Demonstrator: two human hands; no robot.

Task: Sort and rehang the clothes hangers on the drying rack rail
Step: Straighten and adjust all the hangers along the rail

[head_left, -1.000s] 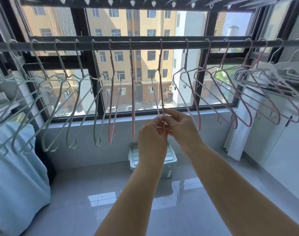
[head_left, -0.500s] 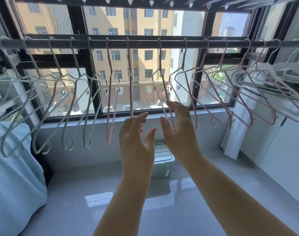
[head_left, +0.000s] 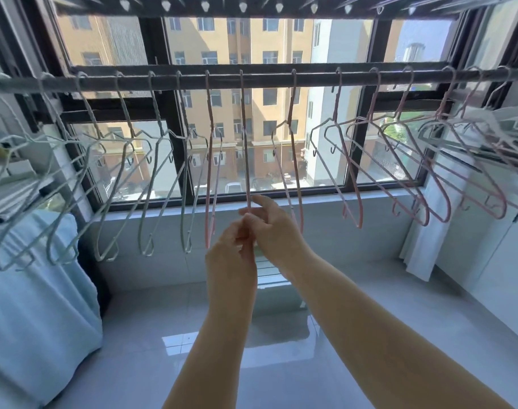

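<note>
- Rail [head_left: 281, 79] runs across the window, loaded end to end with wire hangers: pale blue-grey hangers [head_left: 151, 184] on the left stretch, pink hangers [head_left: 405, 160] on the right stretch.
- Both hands now meet at the lower end of one pink hanger [head_left: 246, 143] that hangs edge-on near mid-rail, hook over the rail.
- Right hand [head_left: 276, 228]: thumb and forefinger pinched on the hanger's bottom wire.
- Left hand [head_left: 232, 261]: fingers curled up against the same lower end, just below the right fingers; closed round it, as far as the view shows.
- Change: half a second ago both hands were open and clear of any hanger, having let go of the next pink hanger [head_left: 293, 160] to the right, the one they pinched a second ago. They have moved one position left and closed again.
- Judgement: the hands are working along the rail hanger by hanger, squaring each pink one. The colours already sit grouped, so sorting looks mostly done and spacing remains.
- Next call: steady or turn this hanger, keeping its hook on the rail.
- Risk: neighbouring pink hanger [head_left: 209, 172] hangs close on the left and could snag.
</note>
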